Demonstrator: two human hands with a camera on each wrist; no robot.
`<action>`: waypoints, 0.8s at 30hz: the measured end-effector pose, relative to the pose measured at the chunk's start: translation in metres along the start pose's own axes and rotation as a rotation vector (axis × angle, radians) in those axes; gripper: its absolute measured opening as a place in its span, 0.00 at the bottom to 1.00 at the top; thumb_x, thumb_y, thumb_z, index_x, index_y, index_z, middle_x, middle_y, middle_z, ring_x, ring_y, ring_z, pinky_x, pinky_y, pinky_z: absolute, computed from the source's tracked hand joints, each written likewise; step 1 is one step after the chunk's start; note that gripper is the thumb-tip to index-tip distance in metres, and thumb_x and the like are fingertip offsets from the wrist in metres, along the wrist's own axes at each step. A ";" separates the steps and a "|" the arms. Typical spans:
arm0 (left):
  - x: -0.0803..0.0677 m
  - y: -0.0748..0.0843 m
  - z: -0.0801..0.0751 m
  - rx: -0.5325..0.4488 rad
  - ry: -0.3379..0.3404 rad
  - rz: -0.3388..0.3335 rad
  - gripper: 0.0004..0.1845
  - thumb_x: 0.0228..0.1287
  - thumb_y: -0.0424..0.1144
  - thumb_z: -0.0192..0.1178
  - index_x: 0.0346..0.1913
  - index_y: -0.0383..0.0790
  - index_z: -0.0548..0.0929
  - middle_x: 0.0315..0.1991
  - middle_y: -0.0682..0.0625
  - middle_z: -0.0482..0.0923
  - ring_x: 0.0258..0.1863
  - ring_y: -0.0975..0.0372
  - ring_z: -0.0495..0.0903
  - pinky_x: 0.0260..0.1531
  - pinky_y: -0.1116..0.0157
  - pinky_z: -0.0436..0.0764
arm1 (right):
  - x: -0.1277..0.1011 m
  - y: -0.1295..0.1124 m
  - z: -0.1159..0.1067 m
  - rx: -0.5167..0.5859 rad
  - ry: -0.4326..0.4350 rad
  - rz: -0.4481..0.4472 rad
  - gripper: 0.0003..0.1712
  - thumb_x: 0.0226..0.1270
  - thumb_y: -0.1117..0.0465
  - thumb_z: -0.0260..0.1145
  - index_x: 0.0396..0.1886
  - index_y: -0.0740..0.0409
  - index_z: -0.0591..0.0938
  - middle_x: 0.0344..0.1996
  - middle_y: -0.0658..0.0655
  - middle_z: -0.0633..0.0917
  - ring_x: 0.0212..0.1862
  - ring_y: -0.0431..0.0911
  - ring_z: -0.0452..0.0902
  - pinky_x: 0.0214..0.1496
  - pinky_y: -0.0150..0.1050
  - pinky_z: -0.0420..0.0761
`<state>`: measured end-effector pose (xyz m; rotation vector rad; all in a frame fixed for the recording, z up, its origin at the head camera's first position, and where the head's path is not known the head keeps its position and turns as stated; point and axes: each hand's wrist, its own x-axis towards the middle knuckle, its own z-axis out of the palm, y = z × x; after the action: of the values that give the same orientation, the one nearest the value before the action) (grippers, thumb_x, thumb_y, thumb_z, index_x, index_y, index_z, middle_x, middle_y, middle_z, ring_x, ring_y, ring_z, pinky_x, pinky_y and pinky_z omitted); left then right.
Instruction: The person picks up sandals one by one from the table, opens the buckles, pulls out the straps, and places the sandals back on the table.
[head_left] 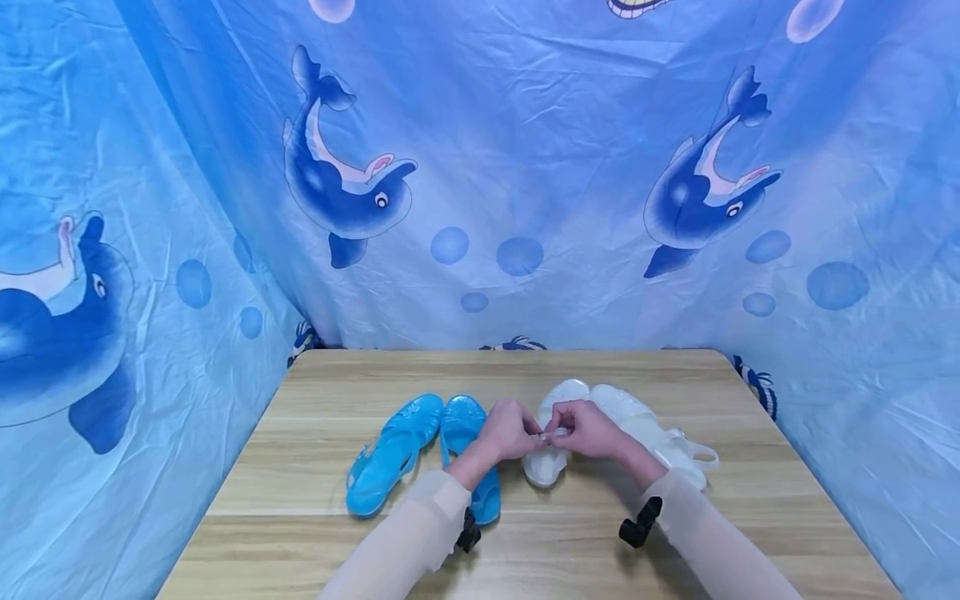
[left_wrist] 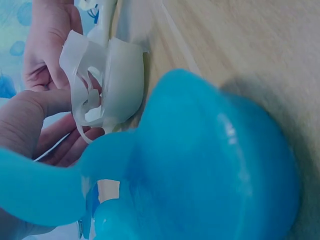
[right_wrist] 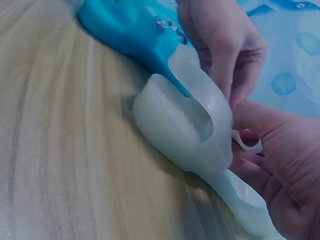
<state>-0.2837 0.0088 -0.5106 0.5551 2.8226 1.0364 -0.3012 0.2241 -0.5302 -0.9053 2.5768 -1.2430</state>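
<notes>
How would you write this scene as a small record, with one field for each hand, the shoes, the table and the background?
Left hand: pinches at a strap of the left white sandal
Right hand: pinches at the same strap, close beside the left hand
Right white sandal: beside the left one, partly hidden
Blue sandals: a pair, left of the white pair
Table: wood-grain top
Background cloth: blue, printed with dolphins
</notes>
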 end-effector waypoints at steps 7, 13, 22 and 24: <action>0.002 0.003 0.000 0.022 -0.022 -0.024 0.07 0.59 0.45 0.80 0.34 0.45 0.96 0.30 0.55 0.91 0.27 0.68 0.81 0.28 0.72 0.82 | -0.006 0.013 0.000 0.140 -0.014 0.008 0.05 0.68 0.68 0.73 0.34 0.60 0.83 0.42 0.59 0.93 0.45 0.38 0.90 0.46 0.31 0.86; 0.004 0.004 0.001 0.069 0.003 -0.016 0.10 0.57 0.50 0.80 0.33 0.47 0.96 0.29 0.55 0.92 0.27 0.69 0.80 0.27 0.73 0.80 | -0.002 0.007 0.000 0.077 -0.004 -0.029 0.06 0.71 0.58 0.76 0.38 0.53 0.87 0.39 0.52 0.90 0.38 0.36 0.85 0.42 0.32 0.84; 0.007 0.001 0.002 0.068 -0.015 -0.006 0.08 0.58 0.47 0.80 0.32 0.47 0.96 0.27 0.56 0.91 0.26 0.71 0.79 0.25 0.74 0.79 | -0.001 0.004 0.002 -0.010 0.015 -0.017 0.04 0.71 0.57 0.76 0.34 0.46 0.88 0.37 0.46 0.91 0.39 0.34 0.83 0.47 0.31 0.83; 0.006 0.001 0.002 0.068 -0.016 -0.006 0.08 0.58 0.46 0.80 0.32 0.47 0.96 0.27 0.57 0.91 0.26 0.71 0.80 0.26 0.74 0.79 | -0.002 0.006 0.003 0.004 0.029 -0.030 0.05 0.71 0.57 0.75 0.34 0.48 0.87 0.38 0.49 0.92 0.40 0.34 0.85 0.47 0.31 0.83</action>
<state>-0.2892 0.0127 -0.5110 0.5578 2.8525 0.9340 -0.3010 0.2263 -0.5374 -0.9354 2.5911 -1.2783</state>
